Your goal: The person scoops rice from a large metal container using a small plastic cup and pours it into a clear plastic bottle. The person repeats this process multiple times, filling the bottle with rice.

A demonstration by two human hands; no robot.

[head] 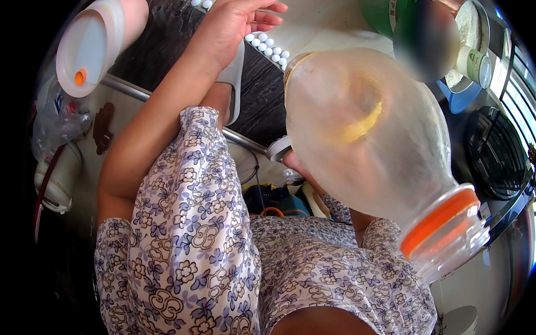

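My left hand (234,29) is at the top centre, palm partly visible, its fingers loosely spread with nothing in them. Below it is a foot in a grey slipper (236,83). A large translucent plastic jar (368,138) tilts across the right side, close to the camera, its uncapped threaded neck pointing down right with an orange ring (439,222) around it. My right forearm runs behind the jar. My right hand (366,90) shows only as a blurred shape through the plastic, apparently holding it; its fingers are hidden. A curved yellow shape (364,125) also shows through.
Small white round pieces (268,46) lie in rows on a dark marbled surface (255,104) edged by a metal rail. A pinkish plastic container (90,46) stands upper left. White granules (468,29) fill a bowl upper right, beside a labelled cup (473,66) and black shiny object (496,153).
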